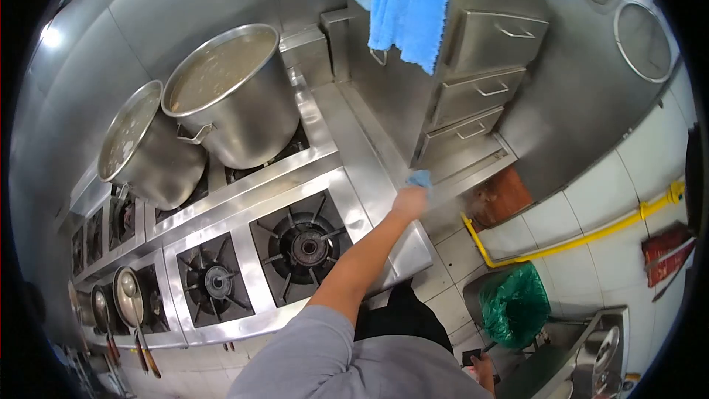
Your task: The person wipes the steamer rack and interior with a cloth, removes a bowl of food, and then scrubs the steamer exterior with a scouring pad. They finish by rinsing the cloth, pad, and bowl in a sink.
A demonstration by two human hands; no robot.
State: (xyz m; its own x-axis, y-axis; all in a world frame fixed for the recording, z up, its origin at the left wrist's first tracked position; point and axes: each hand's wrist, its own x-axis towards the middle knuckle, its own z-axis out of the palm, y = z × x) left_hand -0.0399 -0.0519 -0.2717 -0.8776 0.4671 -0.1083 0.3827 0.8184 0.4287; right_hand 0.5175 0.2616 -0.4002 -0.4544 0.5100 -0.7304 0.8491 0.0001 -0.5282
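My left hand (410, 202) is stretched out over the right end of the stainless steel stove (408, 254), its fingers closed around a small blue cloth (420, 179). Motion slightly blurs this hand. Low at the right of my body, my right hand (484, 371) is closed on a small black object (471, 357) whose kind I cannot make out. Just beyond the left hand stands a steel drawer cabinet (473, 92), with a larger blue towel (413, 4) draped over its top.
Two large stockpots (247, 114) with liquid stand on the rear burners. A bare front burner (309, 247) lies left of my arm. Pans (130, 299) sit farther left. To the right are a yellow pipe (576, 240) and a green-lined bin (515, 305). Strainers (642, 42) hang on the wall.
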